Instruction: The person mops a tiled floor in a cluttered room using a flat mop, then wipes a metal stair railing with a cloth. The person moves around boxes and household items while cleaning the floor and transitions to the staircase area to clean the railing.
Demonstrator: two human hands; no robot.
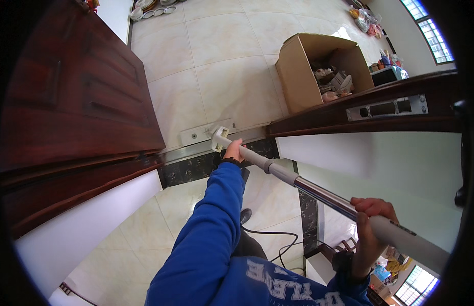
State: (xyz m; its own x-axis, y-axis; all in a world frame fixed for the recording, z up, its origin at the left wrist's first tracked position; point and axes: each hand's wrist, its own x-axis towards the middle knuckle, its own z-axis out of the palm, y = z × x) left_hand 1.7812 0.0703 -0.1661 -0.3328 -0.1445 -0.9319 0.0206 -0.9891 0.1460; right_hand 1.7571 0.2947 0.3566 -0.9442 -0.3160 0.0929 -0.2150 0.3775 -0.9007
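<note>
A long-handled floor-cleaning tool (325, 195) slants across the view from the doorway to the lower right. It has a chromed tube, a thick pale-grey upper handle and a ribbed grey lower section. My left hand (234, 150) is closed round the lower end, just behind a white forked yoke (220, 139). Beyond the yoke, over the threshold, is a pale flat rectangular plate (195, 135), seemingly the tool's head; the joint is partly hidden. My right hand (374, 225) grips where the chrome meets the thick handle. The handle's top end runs towards the rim.
A dark red wooden door (80, 91) stands swung back at the left. A cardboard box (298, 76) of odds and ends is beyond the doorframe (309, 111) at the right. A black cord (292, 233) loops over the tiled floor (145, 233) by my shoe (245, 216).
</note>
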